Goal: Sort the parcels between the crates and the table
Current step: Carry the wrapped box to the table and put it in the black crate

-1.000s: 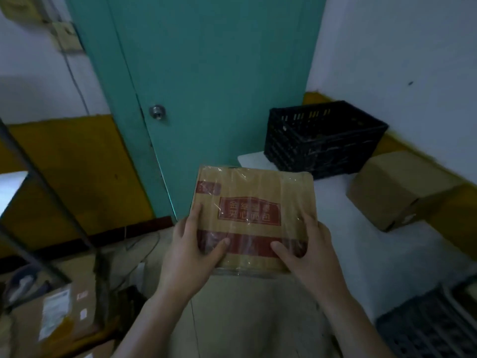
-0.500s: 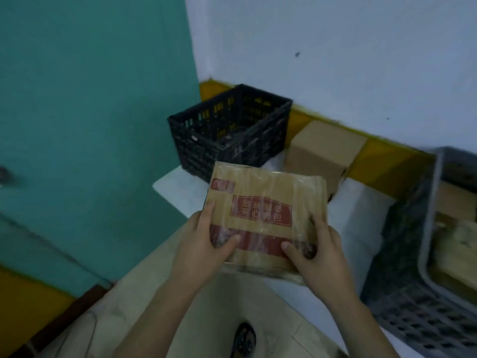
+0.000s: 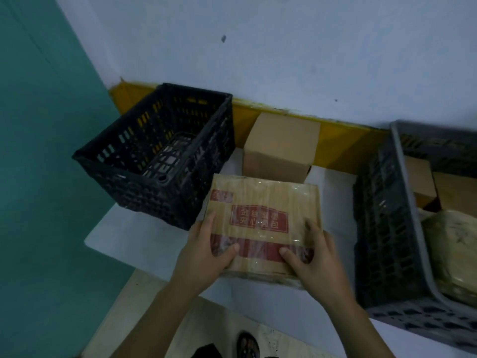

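Both hands clamped on a flat brown cardboard parcel wrapped in clear tape (image 3: pixel 263 223): left hand (image 3: pixel 204 251) on its near-left corner, right hand (image 3: pixel 313 257) on its near-right, thumbs on top. Parcel sits over the white table (image 3: pixel 124 236), between the black slotted plastic crate (image 3: pixel 160 153) and the grey plastic crate (image 3: pixel 387 228). Red label with Chinese characters on top, too blurred to read reliably. Plain brown cardboard box (image 3: pixel 280 148) behind it.

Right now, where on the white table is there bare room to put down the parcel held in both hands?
Bare tabletop shows in front of the black crate, and a patch between the plain cardboard box and the grey crate. The grey crate itself is crowded with parcels.
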The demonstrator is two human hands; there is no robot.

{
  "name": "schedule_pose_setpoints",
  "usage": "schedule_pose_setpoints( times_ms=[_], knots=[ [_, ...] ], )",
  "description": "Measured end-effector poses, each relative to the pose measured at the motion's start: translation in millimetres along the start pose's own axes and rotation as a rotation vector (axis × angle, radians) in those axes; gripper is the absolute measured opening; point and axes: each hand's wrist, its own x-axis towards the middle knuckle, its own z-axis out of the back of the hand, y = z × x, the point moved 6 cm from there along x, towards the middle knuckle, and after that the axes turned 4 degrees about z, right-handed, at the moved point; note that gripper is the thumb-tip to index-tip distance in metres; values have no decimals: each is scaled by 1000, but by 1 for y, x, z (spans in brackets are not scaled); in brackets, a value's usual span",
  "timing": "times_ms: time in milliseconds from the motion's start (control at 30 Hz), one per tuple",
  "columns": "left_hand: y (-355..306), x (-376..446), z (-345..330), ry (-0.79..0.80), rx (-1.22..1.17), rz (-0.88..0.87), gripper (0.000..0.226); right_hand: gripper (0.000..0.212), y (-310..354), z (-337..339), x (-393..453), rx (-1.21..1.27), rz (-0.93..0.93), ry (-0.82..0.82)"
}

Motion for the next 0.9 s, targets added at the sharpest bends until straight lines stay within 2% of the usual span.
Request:
schedule_pose_setpoints(
  times_ms=[167,400,667,767,900],
  knots=[
    [12,44,-7,98,7,-17,96,98,-7,-14,14,-24,-56,-68],
    [39,102,-15,263,41,-37,104,107,-11,-50,21,2,-168,-108],
    [68,138,-43,491,53,-23,109,114,-37,-79,32,-60,-292,-51],
    [73,147,-44,486,53,17,111,124,-49,-83,32,-30,-349,-45],
    [73,159,-46,489,12,73,98,128,-62,-79,43,-87,-430,-20]
  ],
)
